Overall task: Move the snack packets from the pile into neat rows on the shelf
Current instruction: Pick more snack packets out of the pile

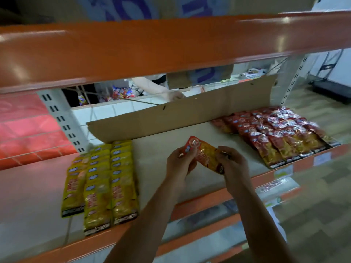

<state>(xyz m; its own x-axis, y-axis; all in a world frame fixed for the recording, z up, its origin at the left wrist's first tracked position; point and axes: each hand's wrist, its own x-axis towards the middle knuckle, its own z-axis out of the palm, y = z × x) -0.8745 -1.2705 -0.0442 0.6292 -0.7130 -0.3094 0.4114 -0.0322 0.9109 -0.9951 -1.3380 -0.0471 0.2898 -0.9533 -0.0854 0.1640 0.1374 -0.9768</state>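
- To your left, yellow packets (102,179) lie on the shelf (157,147) in three rows running front to back. Within each row they overlap like tiles, so you see only the top strip of most; the number per row can't be counted for certain.
- Behind the shelf, through the gap under the orange beam (152,46), another person's arm (157,88) shows. The beam cuts off everything above the arm.
- Your left hand (180,160) pinches the red top end of one red packet (206,155), fingers curled round its edge.
- That one packet is in the air just above the bare middle of the shelf, tilted, between the two groups.
- Your right hand (232,164) grips the packet's lower end, covering most of its dark bottom band.
- One cardboard sheet (190,114) stands along the back of the shelf.
- To your right, the heap of red packets (275,135) sits in overlapping layers near the front edge. Glare and blur make both their number and their rows impossible to tell.
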